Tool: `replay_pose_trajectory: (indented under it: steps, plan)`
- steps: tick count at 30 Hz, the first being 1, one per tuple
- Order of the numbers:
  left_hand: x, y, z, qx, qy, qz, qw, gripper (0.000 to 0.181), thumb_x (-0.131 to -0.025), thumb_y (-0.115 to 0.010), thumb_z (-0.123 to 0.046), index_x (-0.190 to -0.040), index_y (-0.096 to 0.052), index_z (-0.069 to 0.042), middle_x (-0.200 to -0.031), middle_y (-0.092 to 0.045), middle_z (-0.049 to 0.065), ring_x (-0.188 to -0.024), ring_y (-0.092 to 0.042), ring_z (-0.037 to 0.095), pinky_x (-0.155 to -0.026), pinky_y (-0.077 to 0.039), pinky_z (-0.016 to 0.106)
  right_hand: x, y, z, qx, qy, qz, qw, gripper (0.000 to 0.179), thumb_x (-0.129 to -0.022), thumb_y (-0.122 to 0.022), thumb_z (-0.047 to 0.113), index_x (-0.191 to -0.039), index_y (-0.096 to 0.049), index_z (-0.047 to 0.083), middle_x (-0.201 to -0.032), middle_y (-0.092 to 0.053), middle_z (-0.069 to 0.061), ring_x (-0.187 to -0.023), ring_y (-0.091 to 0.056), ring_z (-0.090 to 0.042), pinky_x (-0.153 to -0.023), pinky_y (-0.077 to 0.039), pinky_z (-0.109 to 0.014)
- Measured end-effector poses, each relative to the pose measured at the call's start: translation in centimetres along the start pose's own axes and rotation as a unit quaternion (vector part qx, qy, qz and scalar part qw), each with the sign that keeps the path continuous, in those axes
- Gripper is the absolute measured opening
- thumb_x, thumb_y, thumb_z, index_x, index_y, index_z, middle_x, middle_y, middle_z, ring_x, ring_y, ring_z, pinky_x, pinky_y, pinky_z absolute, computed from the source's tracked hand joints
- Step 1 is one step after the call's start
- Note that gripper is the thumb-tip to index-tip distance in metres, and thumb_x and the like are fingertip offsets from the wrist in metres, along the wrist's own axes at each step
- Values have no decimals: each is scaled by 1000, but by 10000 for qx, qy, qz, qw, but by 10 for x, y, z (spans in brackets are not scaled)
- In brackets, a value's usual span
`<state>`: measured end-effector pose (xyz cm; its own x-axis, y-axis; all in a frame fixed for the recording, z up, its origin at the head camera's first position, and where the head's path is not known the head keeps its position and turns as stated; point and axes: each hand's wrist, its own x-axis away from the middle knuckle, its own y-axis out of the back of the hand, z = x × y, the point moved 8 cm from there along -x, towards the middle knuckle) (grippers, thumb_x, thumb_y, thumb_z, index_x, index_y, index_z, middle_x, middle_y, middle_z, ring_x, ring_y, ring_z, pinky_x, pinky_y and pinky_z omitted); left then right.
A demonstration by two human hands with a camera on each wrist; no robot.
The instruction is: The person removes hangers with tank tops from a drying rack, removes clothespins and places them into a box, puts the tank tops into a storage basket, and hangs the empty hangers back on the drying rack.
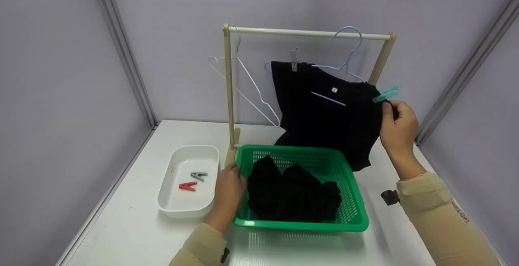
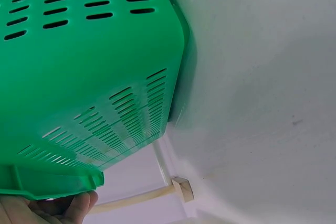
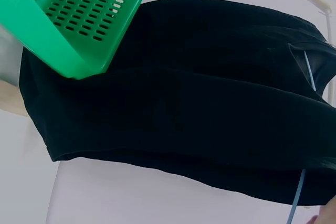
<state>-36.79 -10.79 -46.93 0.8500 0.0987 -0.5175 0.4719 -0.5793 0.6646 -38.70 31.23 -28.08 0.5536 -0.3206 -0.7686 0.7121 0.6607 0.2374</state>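
While hands (image 1: pixel 230 187) (image 1: pixel 399 128) grip, the shirt (image 1: pixel 332 122) hangs between them.

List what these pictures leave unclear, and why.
Head: floor of the basket, mostly covered by cloth.
Head: marking on the label, too small.
Left wrist: most of the left hand, cut off, lower left.
Right wrist: most of the right hand, cut off, lower right.

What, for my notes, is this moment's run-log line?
left hand: grips green basket; right hand: holds black shirt; shirt: on blue hanger, gray clothespin and teal clothespin clipped; basket: black cloth inside
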Motion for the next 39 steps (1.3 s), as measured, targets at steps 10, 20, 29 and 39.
replay_pose_trajectory:
  steps: [10, 20, 29, 39]
  plan:
    - [1, 1, -1, -199, -61, -31, 9998, 26, -85, -69, -2, -108, -71, 10, -115, -69, 22, -102, -67, 40, -87, -56, 48, 15, 5, 9, -71, 80, 112, 9999, 28, -102, -59, 16, -102, -68, -10, -82, -56, 1, -73, -46, -4, -69, -36, -23]
    - [0, 4, -1, -96, -73, -73, 9999, 24, -84, -69, -1, -106, -72, 9, -113, -70, 22, -101, -67, 40, -87, -56, 49, 22, 6, 19, -179, 119, 160, 9996, 28, -102, -59, 17, -101, -68, -9, -82, -56, 2, -74, -48, -4, -69, -36, -22]
    - [0, 4, 0, -46, 18, -19, 10000, 25, -85, -70, -1, -107, -71, 9, -116, -69, 23, -103, -67, 41, -88, -55, 50, 37, 9, 28, -345, 216, 241, 9989, 21, -100, -62, 12, -100, -70, -8, -87, -62, -2, -77, -52, -1, -72, -39, -18]
    - [0, 5, -3, 32, 9, -23, 10000, 26, -86, -68, 0, -109, -71, 10, -118, -67, 23, -104, -66, 41, -88, -55, 50, 54, 13, 25, -370, 243, 334, 9985, 16, -98, -64, 7, -100, -71, -7, -85, -62, 6, -79, -54, 2, -73, -40, -17]
